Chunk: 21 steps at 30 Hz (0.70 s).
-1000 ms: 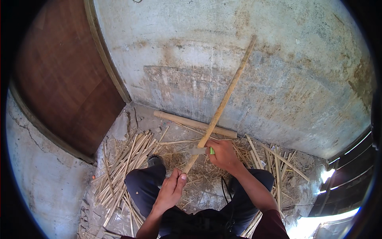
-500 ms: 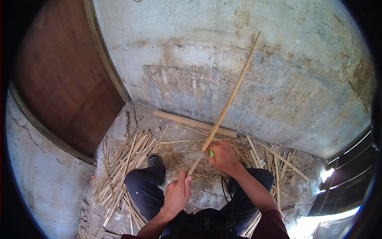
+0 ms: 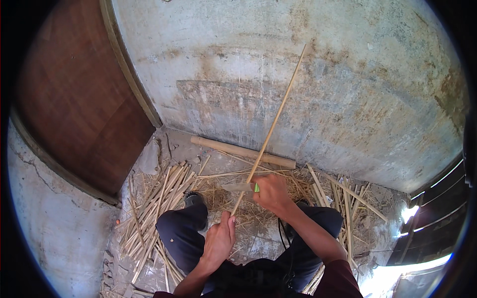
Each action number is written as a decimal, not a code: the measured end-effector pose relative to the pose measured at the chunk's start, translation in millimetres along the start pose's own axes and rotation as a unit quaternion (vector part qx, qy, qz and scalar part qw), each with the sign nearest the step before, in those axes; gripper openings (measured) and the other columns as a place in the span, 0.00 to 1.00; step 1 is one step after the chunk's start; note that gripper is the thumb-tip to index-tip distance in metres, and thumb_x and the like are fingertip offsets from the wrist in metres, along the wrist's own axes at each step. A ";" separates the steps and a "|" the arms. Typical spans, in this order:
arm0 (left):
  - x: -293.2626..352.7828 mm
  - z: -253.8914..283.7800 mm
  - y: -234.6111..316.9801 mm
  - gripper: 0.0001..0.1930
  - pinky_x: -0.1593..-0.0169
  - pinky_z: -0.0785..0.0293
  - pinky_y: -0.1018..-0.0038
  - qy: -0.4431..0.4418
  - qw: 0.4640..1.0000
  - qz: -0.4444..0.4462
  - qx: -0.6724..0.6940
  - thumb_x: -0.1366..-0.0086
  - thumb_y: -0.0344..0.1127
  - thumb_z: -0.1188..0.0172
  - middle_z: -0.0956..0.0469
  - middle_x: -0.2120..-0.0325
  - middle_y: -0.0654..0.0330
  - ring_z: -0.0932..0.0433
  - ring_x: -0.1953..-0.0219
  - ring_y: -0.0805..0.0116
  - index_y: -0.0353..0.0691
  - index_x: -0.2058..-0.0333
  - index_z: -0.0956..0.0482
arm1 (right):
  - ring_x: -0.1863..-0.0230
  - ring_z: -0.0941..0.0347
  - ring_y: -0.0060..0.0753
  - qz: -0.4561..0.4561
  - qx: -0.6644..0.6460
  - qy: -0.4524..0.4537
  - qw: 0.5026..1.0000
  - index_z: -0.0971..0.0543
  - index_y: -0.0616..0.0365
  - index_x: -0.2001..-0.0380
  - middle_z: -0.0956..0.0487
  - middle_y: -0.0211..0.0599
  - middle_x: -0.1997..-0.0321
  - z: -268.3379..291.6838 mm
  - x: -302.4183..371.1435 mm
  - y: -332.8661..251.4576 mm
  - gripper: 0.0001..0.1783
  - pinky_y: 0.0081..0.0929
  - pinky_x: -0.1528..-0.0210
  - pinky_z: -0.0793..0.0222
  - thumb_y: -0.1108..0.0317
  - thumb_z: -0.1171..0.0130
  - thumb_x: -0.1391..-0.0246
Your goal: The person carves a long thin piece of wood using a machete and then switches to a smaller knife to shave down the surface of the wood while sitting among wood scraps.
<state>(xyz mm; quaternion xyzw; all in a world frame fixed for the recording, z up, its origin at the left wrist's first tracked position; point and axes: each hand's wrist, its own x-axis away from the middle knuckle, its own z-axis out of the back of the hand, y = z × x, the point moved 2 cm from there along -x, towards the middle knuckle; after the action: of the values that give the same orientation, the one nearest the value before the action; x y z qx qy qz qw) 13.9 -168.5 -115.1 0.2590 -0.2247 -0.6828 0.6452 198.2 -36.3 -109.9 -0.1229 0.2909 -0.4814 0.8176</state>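
Observation:
A long, thin bamboo strip [image 3: 275,122] slants up from my lap and away toward the wall. Its near end is gripped in my left hand [image 3: 218,241], thumb laid along the strip. My right hand [image 3: 272,193] is closed round the green handle of a knife [image 3: 237,187]. The blade points left and lies across the strip, a little beyond my left hand. Most of the handle is hidden inside my right fist.
Bamboo strips [image 3: 154,213] lie heaped to my left, and more strips [image 3: 348,208] lie to my right. A thick bamboo pole [image 3: 238,151] rests along the foot of the stained wall [image 3: 367,109]. Shavings [image 3: 218,196] litter the floor between my feet. A brown door [image 3: 84,104] stands at left.
The strip's far end has swung left and now looks narrower, as if turned. My right hand and the knife have shifted slightly left and away. My left hand has barely moved.

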 end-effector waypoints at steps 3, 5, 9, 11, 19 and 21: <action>-1.7 0.0 -0.1 0.12 0.73 0.29 0.40 0.006 1.000 -0.004 0.003 0.17 0.41 0.55 0.24 0.83 0.39 0.22 0.78 0.31 0.37 0.56 0.32 | 0.74 0.19 0.59 -0.001 0.009 0.014 1.000 0.13 0.54 0.69 0.19 0.51 0.79 -0.5 -2.2 -1.1 0.10 0.53 0.65 0.23 0.67 0.37 0.58; -1.9 0.4 1.2 0.12 0.73 0.29 0.39 0.008 1.000 -0.006 0.004 0.17 0.41 0.55 0.24 0.83 0.39 0.22 0.78 0.30 0.37 0.56 0.32 | 0.74 0.19 0.59 0.000 0.017 0.030 0.999 0.14 0.54 0.69 0.19 0.51 0.80 -0.3 -1.9 -1.7 0.10 0.53 0.66 0.24 0.67 0.37 0.58; -3.9 4.8 5.6 0.12 0.71 0.31 0.39 -0.012 1.000 0.013 0.016 0.17 0.39 0.56 0.25 0.81 0.36 0.23 0.73 0.27 0.35 0.57 0.33 | 0.74 0.19 0.59 -0.011 0.021 0.034 0.999 0.14 0.55 0.67 0.19 0.51 0.79 1.1 -3.3 -2.6 0.11 0.54 0.65 0.24 0.67 0.37 0.58; -4.2 4.6 6.4 0.12 0.70 0.31 0.39 -0.010 1.000 0.011 0.015 0.17 0.39 0.56 0.25 0.81 0.36 0.23 0.73 0.27 0.35 0.57 0.33 | 0.74 0.19 0.59 -0.020 0.034 0.033 0.999 0.14 0.54 0.67 0.19 0.51 0.79 2.4 -3.5 -1.4 0.12 0.54 0.64 0.24 0.67 0.37 0.57; -6.6 2.7 3.0 0.12 0.73 0.30 0.39 0.008 1.000 -0.015 0.023 0.17 0.40 0.54 0.25 0.83 0.37 0.23 0.77 0.29 0.37 0.56 0.32 | 0.73 0.16 0.56 -0.011 0.075 0.039 0.996 0.14 0.54 0.66 0.16 0.49 0.76 3.9 -4.9 -0.2 0.11 0.50 0.68 0.22 0.67 0.34 0.56; -6.8 2.7 1.6 0.12 0.72 0.30 0.39 0.007 1.000 -0.014 0.026 0.17 0.40 0.54 0.25 0.83 0.37 0.23 0.76 0.28 0.36 0.57 0.32 | 0.74 0.17 0.55 -0.032 0.065 0.030 0.997 0.14 0.54 0.67 0.16 0.48 0.76 2.8 -7.0 5.5 0.09 0.50 0.69 0.23 0.67 0.34 0.55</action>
<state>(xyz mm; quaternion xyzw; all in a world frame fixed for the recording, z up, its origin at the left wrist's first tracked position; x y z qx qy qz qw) 13.6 -161.9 -111.6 0.2837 -0.2339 -0.6839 0.6302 201.2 -27.8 -107.8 -0.0644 0.2796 -0.5287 0.7989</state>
